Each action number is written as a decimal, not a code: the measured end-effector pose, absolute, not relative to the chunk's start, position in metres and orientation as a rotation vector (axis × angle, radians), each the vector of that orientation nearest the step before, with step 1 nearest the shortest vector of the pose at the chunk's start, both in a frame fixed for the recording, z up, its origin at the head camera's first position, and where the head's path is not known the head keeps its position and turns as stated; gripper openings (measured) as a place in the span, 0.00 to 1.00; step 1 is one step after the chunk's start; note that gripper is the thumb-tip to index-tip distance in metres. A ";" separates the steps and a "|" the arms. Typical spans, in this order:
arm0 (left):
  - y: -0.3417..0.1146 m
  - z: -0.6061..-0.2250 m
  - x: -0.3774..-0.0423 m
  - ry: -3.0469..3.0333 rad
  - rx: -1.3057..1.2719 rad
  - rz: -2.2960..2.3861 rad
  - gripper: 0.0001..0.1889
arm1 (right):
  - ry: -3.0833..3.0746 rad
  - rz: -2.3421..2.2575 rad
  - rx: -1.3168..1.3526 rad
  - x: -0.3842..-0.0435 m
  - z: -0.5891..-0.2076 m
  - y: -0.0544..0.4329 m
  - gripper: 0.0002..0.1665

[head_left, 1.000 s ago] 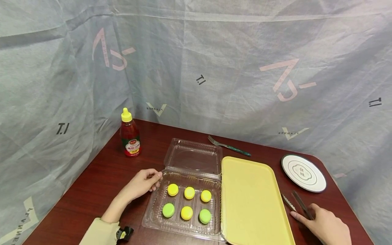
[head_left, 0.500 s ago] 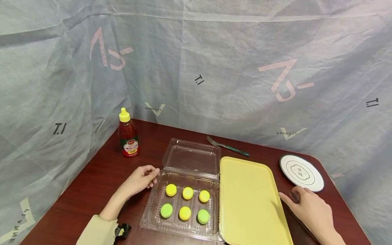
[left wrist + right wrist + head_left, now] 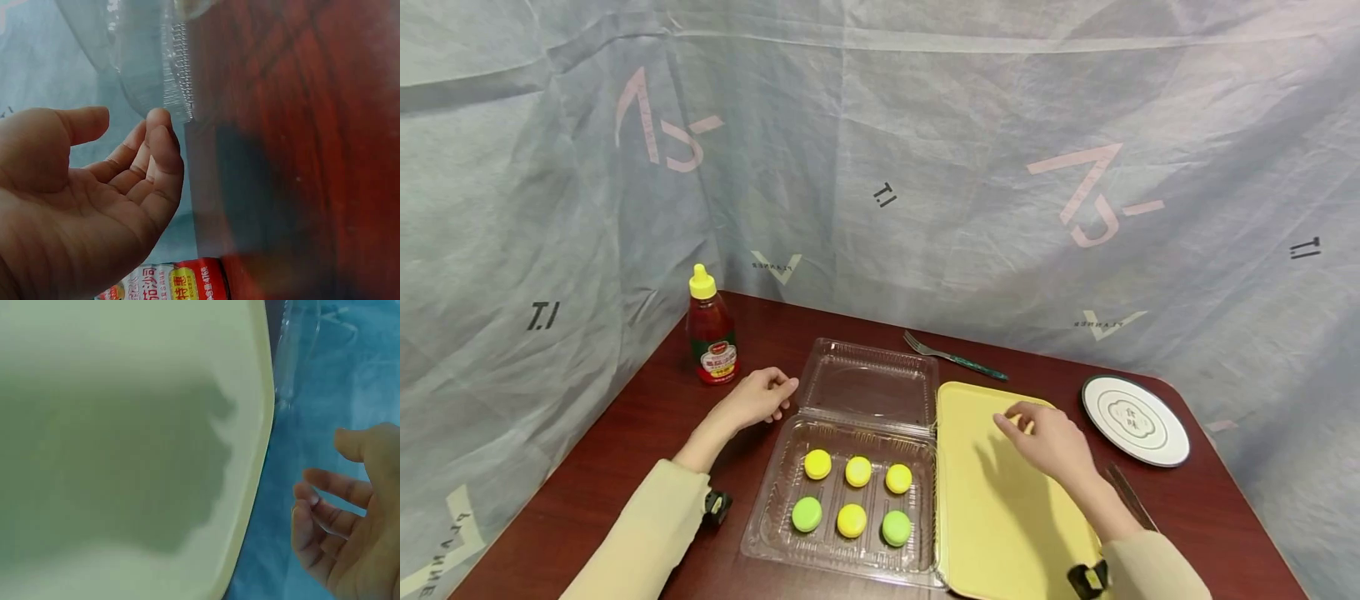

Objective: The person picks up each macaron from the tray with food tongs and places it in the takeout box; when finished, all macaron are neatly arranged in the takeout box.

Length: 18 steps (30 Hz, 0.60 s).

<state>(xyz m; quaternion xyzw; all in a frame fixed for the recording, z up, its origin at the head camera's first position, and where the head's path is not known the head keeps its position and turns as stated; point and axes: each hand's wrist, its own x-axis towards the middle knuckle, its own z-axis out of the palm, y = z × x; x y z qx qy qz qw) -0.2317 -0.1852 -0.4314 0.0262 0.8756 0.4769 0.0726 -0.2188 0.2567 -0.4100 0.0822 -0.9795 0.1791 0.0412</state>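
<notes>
My left hand (image 3: pixel 758 397) hovers just left of the clear plastic container's raised lid (image 3: pixel 872 379), fingers loosely bent and holding nothing. In the left wrist view, its fingertips overlap the lid's corner, thumb apart. My right hand (image 3: pixel 1048 437) is above the yellow tray (image 3: pixel 970 533) and casts a shadow on it; its fingers are relaxed, with nothing between them. Yellow macarons (image 3: pixel 857 472) and green macarons (image 3: pixel 807 514) sit in two rows in the container base (image 3: pixel 838 565). A pair of tongs (image 3: pixel 1131 498) lies right of the tray, partly hidden by the right forearm.
A ketchup bottle (image 3: pixel 715 337) with a yellow cap stands at the back left. Behind the tray lies a fork (image 3: pixel 958 361) with a green handle. A white plate (image 3: pixel 1135 420) is at the right. Grey cloth (image 3: pixel 887 125) hangs around the table's far sides.
My right hand has let go of the tongs and moved left over the tray. The left hand has shifted slightly forward along the container toward its lid.
</notes>
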 end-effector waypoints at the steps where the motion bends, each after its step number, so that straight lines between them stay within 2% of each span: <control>1: -0.184 -0.432 -0.235 2.626 0.067 1.433 0.13 | -3.010 0.589 0.259 -0.224 -0.412 0.250 0.25; 9: -0.172 -0.436 -0.253 2.531 0.006 1.499 0.15 | -3.024 1.021 0.225 -0.255 -0.438 0.201 0.20; 18: -0.166 -0.443 -0.259 2.463 -0.048 1.581 0.13 | -2.867 1.687 0.002 -0.261 -0.450 0.172 0.15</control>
